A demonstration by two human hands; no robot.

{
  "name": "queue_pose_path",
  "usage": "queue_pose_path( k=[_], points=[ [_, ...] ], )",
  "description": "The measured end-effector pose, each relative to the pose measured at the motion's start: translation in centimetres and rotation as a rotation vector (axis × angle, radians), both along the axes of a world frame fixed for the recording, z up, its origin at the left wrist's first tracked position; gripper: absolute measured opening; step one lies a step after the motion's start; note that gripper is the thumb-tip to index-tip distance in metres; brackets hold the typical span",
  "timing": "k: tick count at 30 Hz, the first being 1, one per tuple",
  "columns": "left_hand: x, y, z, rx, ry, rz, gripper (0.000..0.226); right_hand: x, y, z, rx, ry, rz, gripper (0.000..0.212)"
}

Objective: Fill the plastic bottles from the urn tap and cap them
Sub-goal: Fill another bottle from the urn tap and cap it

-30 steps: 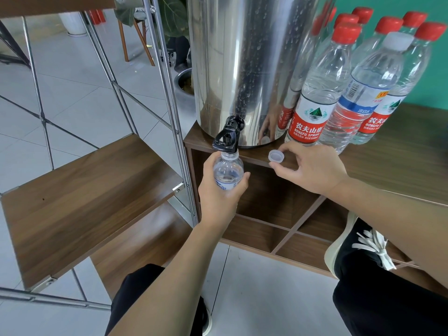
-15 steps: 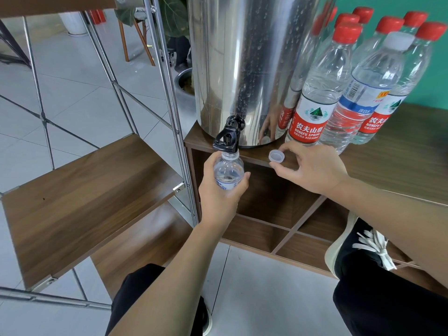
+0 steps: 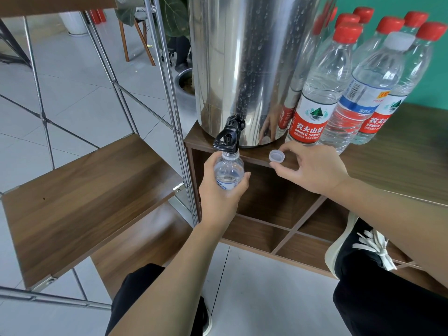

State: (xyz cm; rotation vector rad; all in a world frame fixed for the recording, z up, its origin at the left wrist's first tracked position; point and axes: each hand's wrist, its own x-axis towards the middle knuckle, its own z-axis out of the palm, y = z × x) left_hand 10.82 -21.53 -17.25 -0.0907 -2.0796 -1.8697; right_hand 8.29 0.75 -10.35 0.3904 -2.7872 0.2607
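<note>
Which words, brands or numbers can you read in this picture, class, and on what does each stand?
"农夫山泉" and "NONGFU SPRING": red label of the front red-capped bottle.
"农夫" and "NONGFU", cut off: red label of the right red-capped bottle.
White-capped bottle: characters on its blue band, its barcode digits and its yellow mark are too blurred to read.
Held bottle: blue print mostly hidden by the left hand, unreadable.

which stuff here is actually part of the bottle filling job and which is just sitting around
In use:
left hand holding small bottle under black tap
steel urn
right hand pinching white cap

Idle:
capped bottles
metal rack
wooden shelf
potted plant
</note>
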Motion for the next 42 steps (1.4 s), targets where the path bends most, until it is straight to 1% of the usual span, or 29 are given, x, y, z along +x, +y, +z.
queue_pose_path(
  k=[6,42],
  points=[
    [0.05,0.02,-0.01,0.003,0.004,0.003,0.072,0.04,-0.01,0.01,-0.001,0.002,0.005,0.051],
    [-0.06,0.01,-0.13,-0.017,0.003,0.011,0.072,0.10,-0.12,0.16,-0.007,0.003,0.000,0.055]
  ],
)
